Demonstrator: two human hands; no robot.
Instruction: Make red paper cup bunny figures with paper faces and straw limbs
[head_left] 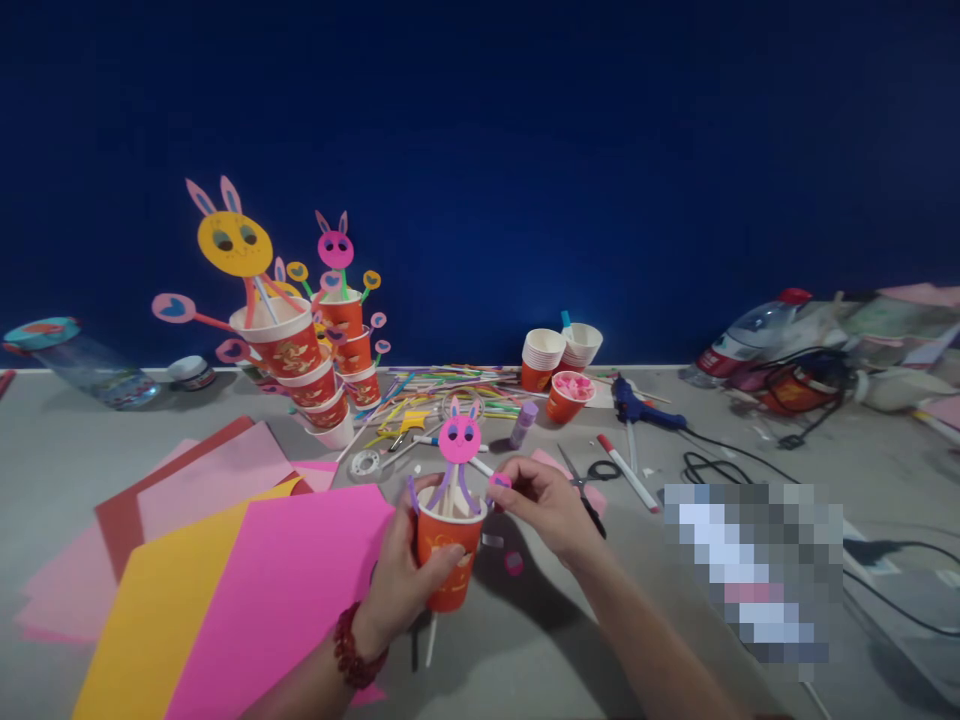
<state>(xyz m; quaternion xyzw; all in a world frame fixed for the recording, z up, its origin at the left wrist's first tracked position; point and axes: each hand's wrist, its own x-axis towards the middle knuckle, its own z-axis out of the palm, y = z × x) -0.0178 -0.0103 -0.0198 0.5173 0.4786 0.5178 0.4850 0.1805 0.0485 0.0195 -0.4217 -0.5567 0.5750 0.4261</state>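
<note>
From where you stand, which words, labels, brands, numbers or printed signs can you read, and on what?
None can be read.
Paper cup in the left hand: gold print, too blurred.
Red-capped plastic bottle: markings too blurred.
Glue stick: any lettering too small.
Small jar: too blurred.

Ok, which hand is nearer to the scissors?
Right. The right hand, pinching a small pink disc, is just beside the scissors, on their left in the picture; the left hand is farther left, holding the orange cup.
</note>
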